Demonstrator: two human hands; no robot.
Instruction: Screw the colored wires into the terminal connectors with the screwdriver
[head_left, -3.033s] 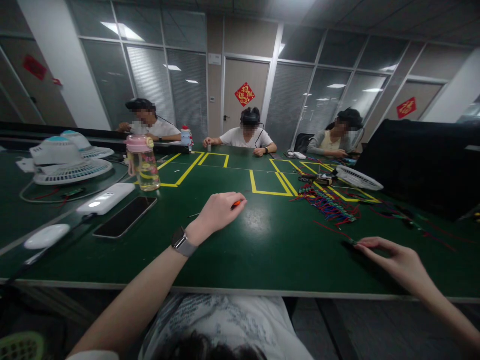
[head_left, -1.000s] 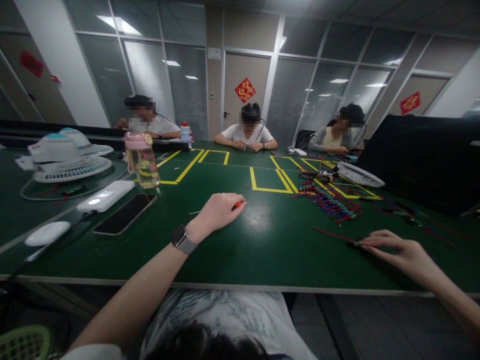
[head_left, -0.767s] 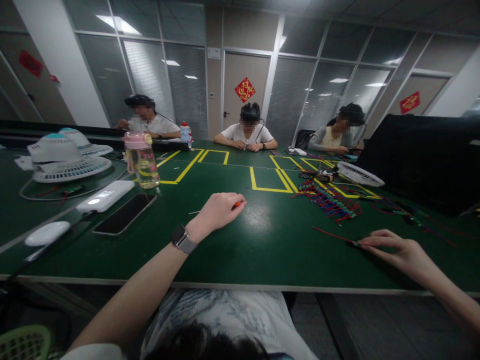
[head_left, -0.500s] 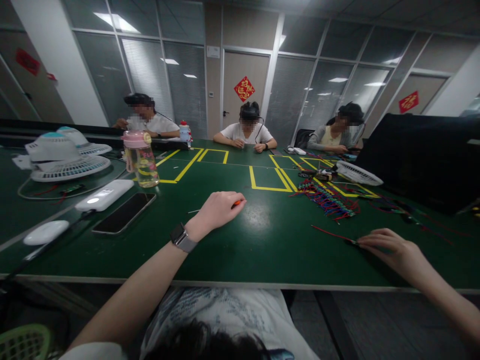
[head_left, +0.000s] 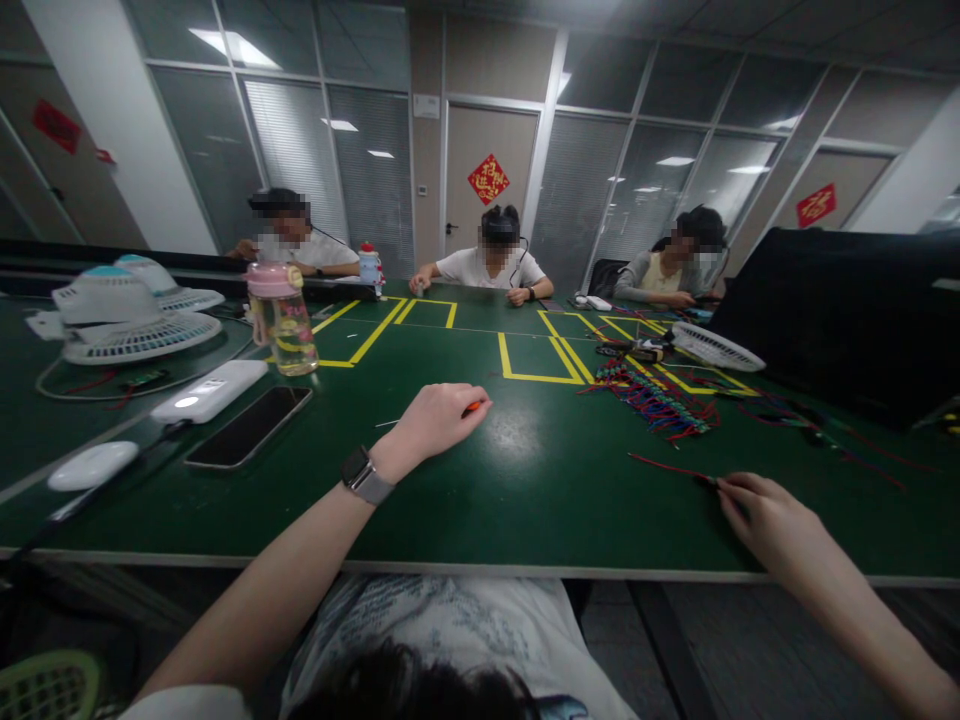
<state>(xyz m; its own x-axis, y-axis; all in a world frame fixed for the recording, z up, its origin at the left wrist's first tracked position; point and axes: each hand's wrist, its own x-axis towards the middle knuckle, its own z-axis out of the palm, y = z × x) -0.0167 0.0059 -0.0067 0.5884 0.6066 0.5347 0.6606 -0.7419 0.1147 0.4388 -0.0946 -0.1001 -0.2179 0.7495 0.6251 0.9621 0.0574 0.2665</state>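
My left hand (head_left: 442, 418) rests on the green table with its fingers closed around a small screwdriver (head_left: 472, 408). The orange end of its handle shows at the fingertips, and a thin metal shaft pokes out on the wrist side; the rest is hidden in the palm. On the right, my right hand (head_left: 761, 510) pinches the end of a small circuit board with a red wire (head_left: 671, 466). The wire lies out to the left over the tabletop. Beyond that hand is a bundle of small wired circuit boards (head_left: 656, 398) with red and blue leads.
To the left are a phone (head_left: 251, 427), a white power bank (head_left: 210, 390), a pink-lidded bottle (head_left: 283, 320) and white fans (head_left: 135, 315). Yellow tape (head_left: 544, 378) marks the table (head_left: 525, 520). A black monitor (head_left: 840, 320) stands right. Three people sit across.
My right hand has shifted slightly, its fingers drawn closer together, and the wired board has moved a little right. My left hand stays put. The middle person's arm has moved outward to the left.
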